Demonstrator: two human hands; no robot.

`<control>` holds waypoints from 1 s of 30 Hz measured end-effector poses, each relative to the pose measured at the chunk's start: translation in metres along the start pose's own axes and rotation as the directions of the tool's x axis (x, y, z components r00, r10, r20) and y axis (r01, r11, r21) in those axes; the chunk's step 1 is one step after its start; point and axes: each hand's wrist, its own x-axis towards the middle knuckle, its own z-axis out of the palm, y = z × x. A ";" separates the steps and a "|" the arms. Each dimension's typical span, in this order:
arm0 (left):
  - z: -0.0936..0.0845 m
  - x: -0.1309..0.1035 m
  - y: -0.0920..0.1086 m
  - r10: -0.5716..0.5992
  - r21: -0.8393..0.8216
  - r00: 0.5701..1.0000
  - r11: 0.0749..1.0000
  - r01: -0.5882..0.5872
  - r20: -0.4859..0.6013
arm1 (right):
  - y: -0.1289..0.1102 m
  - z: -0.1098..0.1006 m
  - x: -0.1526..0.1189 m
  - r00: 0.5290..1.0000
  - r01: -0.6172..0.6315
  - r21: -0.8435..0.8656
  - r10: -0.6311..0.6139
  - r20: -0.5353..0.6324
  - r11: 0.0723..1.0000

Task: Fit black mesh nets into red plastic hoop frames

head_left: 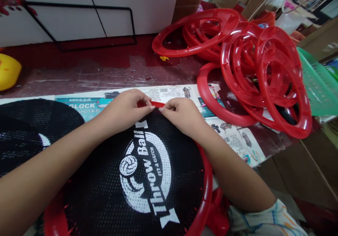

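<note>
Black mesh disc (105, 186) lay nearest the body, face up, over a red ring (207, 179); its lettering ran from the near side toward the hands. Left hand (129, 104) and right hand (181, 114) met at the disc's far edge, equally near it, fingertips just beside each other. Each pinched mesh edge between thumb and fingers, against the rim; whether ring was gripped too, could not tell. Second black mesh (52, 113) sat left. Beneath, printed sheets (169, 91) on a scuffed dark-red table (105, 70). Beyond, right: heaped red rings (303, 123), green basket (319, 84). Far left: black wire frame (79, 6) before a white box (155, 4).
</note>
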 end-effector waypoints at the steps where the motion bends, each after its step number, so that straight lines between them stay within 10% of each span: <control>1: 0.000 0.000 0.000 -0.011 0.002 1.000 1.000 0.011 -0.003 | -0.001 0.001 0.000 1.000 -0.002 -0.013 0.002 -0.009 1.000; 17: -0.002 -0.001 0.008 -0.028 0.095 0.999 0.995 0.030 -0.024 | -0.001 0.002 0.002 1.000 -0.011 0.033 0.011 -0.018 0.999; 30: 0.001 -0.001 0.007 0.012 0.162 0.997 0.987 0.001 -0.077 | -0.009 -0.001 0.003 1.000 0.019 -0.266 -0.015 0.016 0.964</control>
